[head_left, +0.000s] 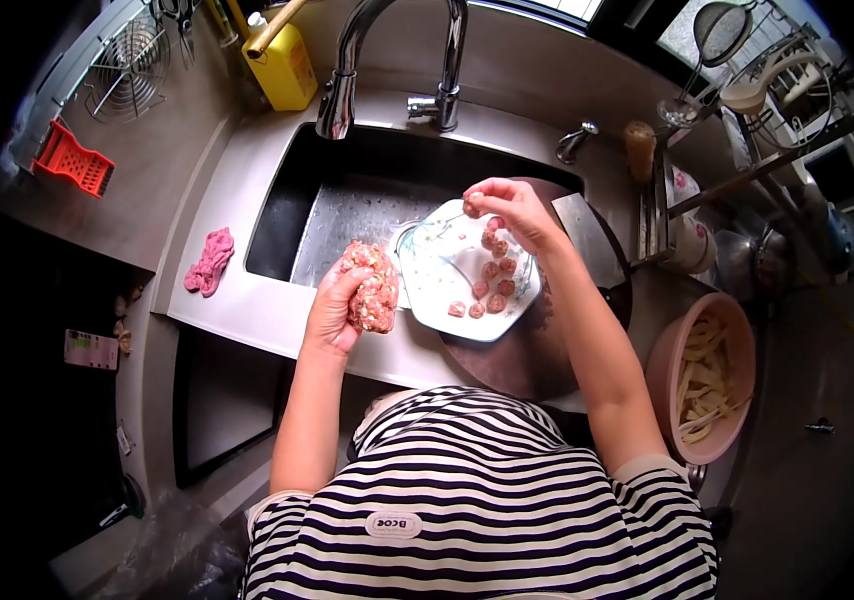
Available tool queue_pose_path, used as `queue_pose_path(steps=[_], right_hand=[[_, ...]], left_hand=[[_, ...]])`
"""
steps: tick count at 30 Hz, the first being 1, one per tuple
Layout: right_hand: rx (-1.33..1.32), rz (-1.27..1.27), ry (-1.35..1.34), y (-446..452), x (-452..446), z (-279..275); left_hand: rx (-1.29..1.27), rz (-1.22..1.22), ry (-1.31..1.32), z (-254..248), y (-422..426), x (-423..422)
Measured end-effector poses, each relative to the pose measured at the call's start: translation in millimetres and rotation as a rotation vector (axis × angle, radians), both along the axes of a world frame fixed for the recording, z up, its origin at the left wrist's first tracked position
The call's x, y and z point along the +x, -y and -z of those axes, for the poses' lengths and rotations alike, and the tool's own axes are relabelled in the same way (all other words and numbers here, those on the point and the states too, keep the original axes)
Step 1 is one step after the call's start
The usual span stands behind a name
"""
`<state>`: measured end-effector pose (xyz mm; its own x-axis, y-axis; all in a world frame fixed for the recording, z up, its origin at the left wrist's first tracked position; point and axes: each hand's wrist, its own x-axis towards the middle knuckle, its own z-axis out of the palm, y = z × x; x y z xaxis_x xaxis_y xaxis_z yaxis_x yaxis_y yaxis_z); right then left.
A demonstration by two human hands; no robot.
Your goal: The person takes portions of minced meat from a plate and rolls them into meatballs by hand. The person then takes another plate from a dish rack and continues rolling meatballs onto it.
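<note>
My left hand (332, 308) is wrapped round a large lump of minced meat (375, 288), left of the plate and near the sink's front edge. Between the fingertips of my right hand (512, 212) is a small meatball (473, 205), held above the plate's upper edge. The white patterned plate (437, 265) carries several small meatballs (490, 270) on its right and lower parts. It sits on a round dark board (517, 360), partly over the sink's corner. A cleaver (587, 235) lies on the board, right of my right hand, its handle hard to make out.
Behind the plate is a dark sink (347, 205) under a chrome faucet (339, 105). A pink cloth (210, 262) lies on the left counter. At right stand a pink basin (659, 365) of pale strips and a dish rack (767, 165). A yellow bottle (285, 72) stands at the back.
</note>
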<state>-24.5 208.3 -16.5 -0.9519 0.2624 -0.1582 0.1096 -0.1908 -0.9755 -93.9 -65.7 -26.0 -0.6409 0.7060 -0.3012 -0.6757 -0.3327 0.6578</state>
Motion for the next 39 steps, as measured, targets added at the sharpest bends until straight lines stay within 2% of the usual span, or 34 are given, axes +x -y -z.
queue_pose_path(steps=[1,3,5,7,8,9,11,12,15,19,22,25,26,29,31,35,39], right_hand=[[-0.271,0.056,-0.045,-2.6,4.8,1.4],[-0.567,0.092,-0.129,-1.0,14.6,6.1],[-0.603,0.062,0.027,-2.4,16.4,14.8],[-0.009,0.107,0.143,11.0,8.9,21.6],[0.269,0.027,0.155,15.6,5.9,21.0],[0.767,0.003,0.117,18.2,2.2,26.1],[1.339,-0.083,0.116,28.0,-0.7,22.4],[1.364,-0.177,0.129,28.2,-3.9,26.7],[1.540,-0.196,0.038,31.6,-12.7,44.0],[1.550,-0.381,0.117,35.9,-20.2,25.9],[1.294,-0.297,0.045,29.7,-17.3,21.1],[0.454,-0.197,0.184,20.7,-4.8,-9.7],[0.122,-0.128,0.070,12.4,0.9,-2.4],[-0.485,0.024,-0.091,8.2,19.7,2.3],[-0.848,0.029,-0.173,11.3,26.8,4.7],[-1.064,0.197,-0.237,8.8,24.8,28.7],[-1.075,0.280,-0.123,11.8,21.6,23.7]], left_hand=[[0.000,0.000,0.003,-0.9,-0.5,0.3],[0.004,-0.002,0.002,-5.5,-4.3,2.4],[0.005,0.003,0.010,-1.5,-3.9,2.1],[0.011,0.012,0.011,-2.4,-7.9,4.0],[0.016,0.016,0.012,-3.2,-9.7,4.4],[0.014,0.026,0.013,-2.6,-10.3,3.9],[0.014,0.043,0.014,-0.5,-11.8,3.2],[0.007,0.038,0.012,-1.4,-12.0,3.4],[-0.005,0.029,0.009,-3.6,-9.9,3.5],[0.007,0.034,0.002,0.9,-4.1,1.3],[-0.007,-0.007,-0.002,-0.3,-2.7,2.4],[-0.010,-0.025,0.005,-2.4,0.3,2.5],[-0.010,-0.021,0.006,-2.0,1.3,2.6],[-0.025,-0.028,0.014,-2.3,-0.7,3.3],[-0.012,-0.004,0.008,1.2,-3.9,2.3],[-0.002,0.021,0.015,-3.5,-12.3,6.2],[-0.011,0.048,0.017,-6.7,-13.8,7.6]])
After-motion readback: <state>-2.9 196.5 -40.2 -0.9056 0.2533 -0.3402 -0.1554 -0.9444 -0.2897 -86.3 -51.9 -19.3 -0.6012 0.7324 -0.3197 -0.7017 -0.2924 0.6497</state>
